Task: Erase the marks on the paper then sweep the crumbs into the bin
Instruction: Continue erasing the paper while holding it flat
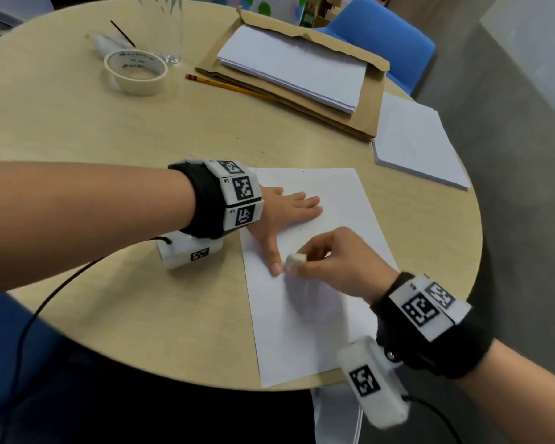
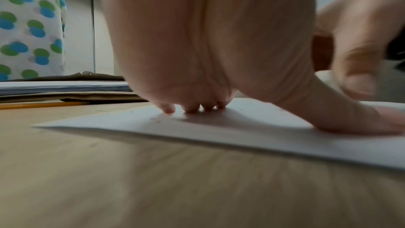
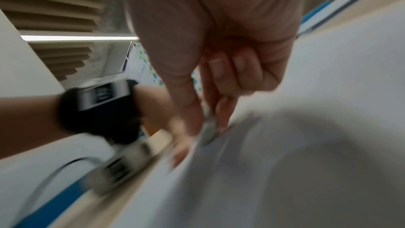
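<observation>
A white sheet of paper lies on the round wooden table near its front right edge. My left hand lies flat on the sheet's upper left part, fingers straight and thumb spread toward me. My right hand pinches a small white eraser and holds it against the paper just beside the left thumb tip. In the right wrist view the eraser shows blurred between thumb and fingers on the paper. The left wrist view shows my left hand pressing the sheet. Faint specks lie near the left fingers.
A roll of masking tape and a pencil sit at the back. An open cardboard folder holds a stack of paper; another stack lies at the right edge. A blue chair stands behind. No bin shows.
</observation>
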Demonstrator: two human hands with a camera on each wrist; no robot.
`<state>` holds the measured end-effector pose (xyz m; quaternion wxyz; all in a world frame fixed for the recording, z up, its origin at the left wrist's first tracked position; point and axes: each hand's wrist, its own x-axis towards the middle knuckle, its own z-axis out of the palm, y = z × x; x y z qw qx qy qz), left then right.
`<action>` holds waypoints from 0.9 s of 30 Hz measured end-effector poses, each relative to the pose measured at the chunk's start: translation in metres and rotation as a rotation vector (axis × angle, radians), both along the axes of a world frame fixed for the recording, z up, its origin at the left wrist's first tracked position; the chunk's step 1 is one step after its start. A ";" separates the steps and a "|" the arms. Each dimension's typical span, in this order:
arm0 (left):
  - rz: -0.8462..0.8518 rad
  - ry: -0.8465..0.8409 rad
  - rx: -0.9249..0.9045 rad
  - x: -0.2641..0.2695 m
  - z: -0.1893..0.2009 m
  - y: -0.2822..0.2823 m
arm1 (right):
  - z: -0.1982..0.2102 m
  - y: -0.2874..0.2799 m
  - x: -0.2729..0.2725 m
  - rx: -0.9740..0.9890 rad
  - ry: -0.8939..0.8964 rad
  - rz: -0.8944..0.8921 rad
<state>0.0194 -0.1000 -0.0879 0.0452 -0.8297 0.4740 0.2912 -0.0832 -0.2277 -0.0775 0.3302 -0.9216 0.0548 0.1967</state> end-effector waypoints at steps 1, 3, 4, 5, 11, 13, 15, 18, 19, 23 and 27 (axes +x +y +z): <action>-0.011 -0.006 0.012 0.000 0.000 0.000 | 0.003 -0.001 0.005 -0.004 0.021 0.003; -0.030 -0.015 0.027 0.000 0.000 0.000 | 0.007 -0.007 0.022 -0.004 0.002 -0.079; -0.030 -0.013 0.025 0.000 -0.001 0.000 | 0.009 -0.011 0.032 -0.010 -0.025 -0.137; -0.025 -0.008 0.019 0.000 -0.001 0.000 | 0.010 -0.013 0.039 -0.022 -0.052 -0.180; -0.034 -0.047 0.057 0.002 -0.004 -0.001 | 0.000 0.013 0.005 -0.069 -0.064 0.010; -0.037 -0.049 0.071 0.000 -0.003 -0.002 | 0.002 0.009 0.008 -0.023 0.007 -0.001; -0.035 -0.047 0.066 0.000 -0.001 -0.002 | 0.006 -0.005 0.024 -0.011 -0.011 -0.119; -0.015 -0.032 0.048 -0.001 0.001 -0.001 | 0.007 -0.020 0.044 -0.037 -0.105 -0.264; -0.012 -0.033 0.046 -0.002 0.000 -0.002 | 0.005 -0.021 0.042 -0.045 -0.124 -0.261; -0.026 -0.056 0.080 -0.001 0.001 -0.003 | 0.004 -0.002 0.005 -0.063 -0.044 -0.025; -0.037 -0.073 0.105 -0.003 0.003 -0.004 | 0.008 0.002 -0.005 -0.059 0.038 0.057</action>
